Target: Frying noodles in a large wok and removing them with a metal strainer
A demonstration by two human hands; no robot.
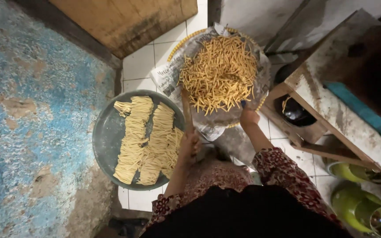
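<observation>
- Left hand point(189, 145) has its fingers wrapped around a long wooden stick point(186, 112), tip in the fried strips.
- Round grey metal tray point(104, 141) of pale raw dough strips point(148, 139) sits just beside it.
- Right hand point(248, 117) grips the paper-lined woven basket point(261, 70) rim; steadying it lets the golden fried strips point(219, 72) spread evenly.

A tray point(104, 136) of raw dough strips point(146, 141) lies on the floor point(140, 61), left of a basket point(261, 79) holding fried sticks point(219, 72).
</observation>
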